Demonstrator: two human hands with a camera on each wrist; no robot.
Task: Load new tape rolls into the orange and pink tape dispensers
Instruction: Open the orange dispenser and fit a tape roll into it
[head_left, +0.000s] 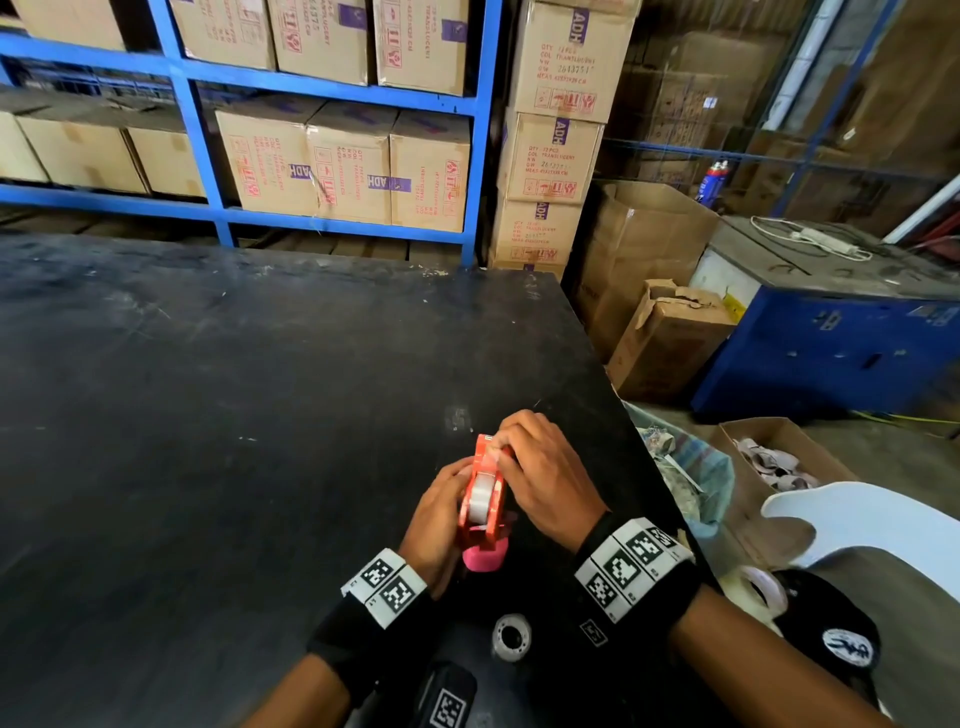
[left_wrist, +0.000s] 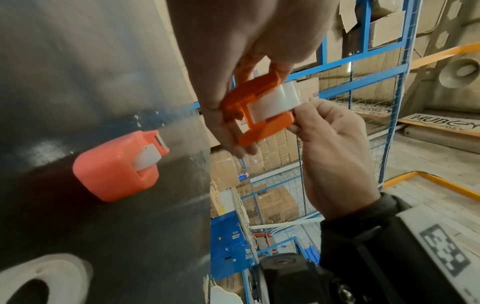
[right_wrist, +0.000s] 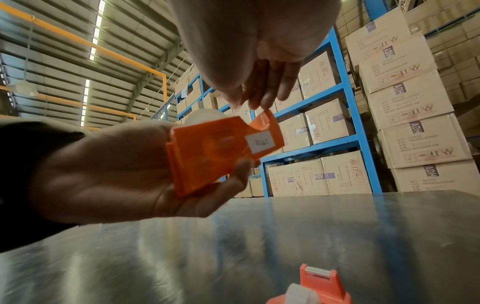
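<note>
Clearly, orange dispenser (head_left: 481, 493), white roll inside, sits in left hand (head_left: 435, 519)'s closed grip.

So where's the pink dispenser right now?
The pink dispenser lies on the black table, just below the orange dispenser held between both hands, with a loose tape roll nearer the person.

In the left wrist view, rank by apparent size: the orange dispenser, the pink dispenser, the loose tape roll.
1. Pink dispenser, though nearness inflates it.
2. Orange dispenser, partly covered by both hands.
3. Loose tape roll: cropped by the frame, so unranked.
</note>
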